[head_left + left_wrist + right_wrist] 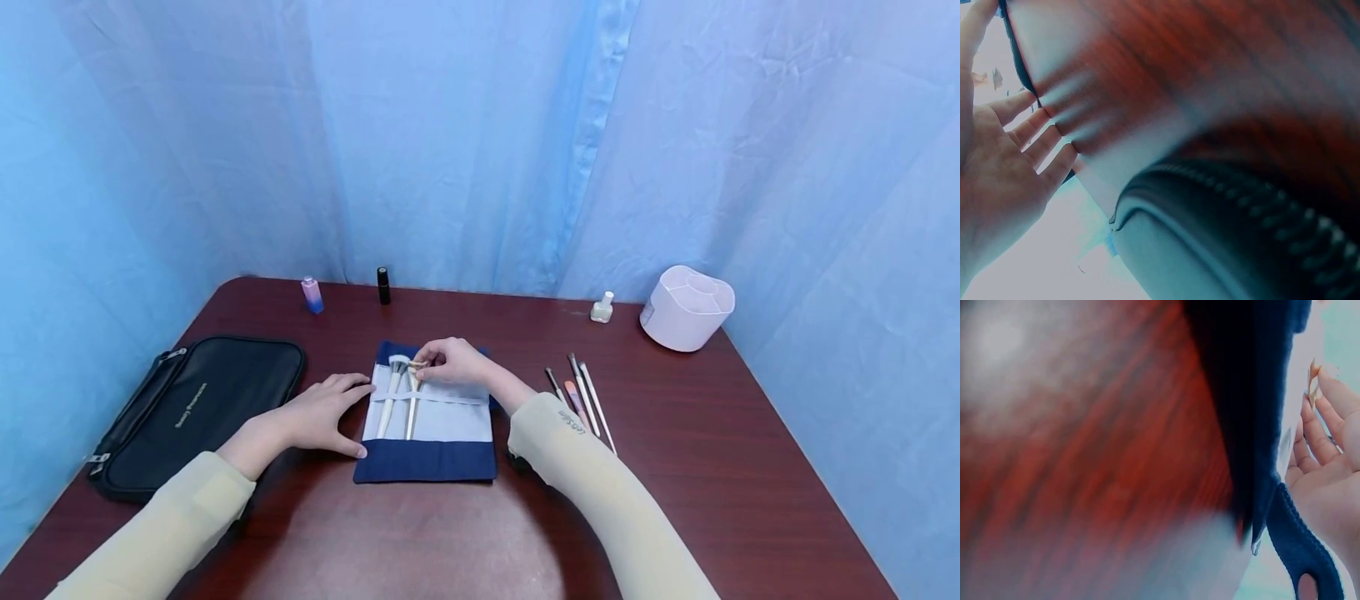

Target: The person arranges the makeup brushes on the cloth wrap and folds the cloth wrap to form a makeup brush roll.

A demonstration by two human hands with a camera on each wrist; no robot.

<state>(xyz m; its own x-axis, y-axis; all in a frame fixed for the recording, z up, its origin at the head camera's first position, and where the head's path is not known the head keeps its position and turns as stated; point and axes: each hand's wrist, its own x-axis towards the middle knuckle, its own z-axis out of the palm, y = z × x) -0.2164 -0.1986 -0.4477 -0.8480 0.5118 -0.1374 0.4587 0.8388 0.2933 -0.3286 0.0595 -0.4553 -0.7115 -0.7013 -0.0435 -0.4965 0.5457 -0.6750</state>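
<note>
A navy brush roll [423, 461] with a pale inner panel lies unfolded on the table. Under its elastic band, at the left side, a makeup brush with a white handle [387, 412] is tucked. Beside that brush, my right hand [453, 362] pinches a second makeup brush [412, 417] near its gold upper part; its handle lies across the panel. My fingers partly hide its head. My left hand [318, 417] touches the roll's left edge with fingers spread. In the right wrist view, the right hand [1329, 434] shows past the roll's edge and a navy strap [1300, 537].
Several loose brushes [592, 400] lie right of the roll, partly behind my right sleeve. A black zip case [240, 383] sits at the left. Along the back stand a pink-blue bottle [312, 296], a black tube [383, 287], a nail polish bottle [602, 308] and a white holder [678, 317].
</note>
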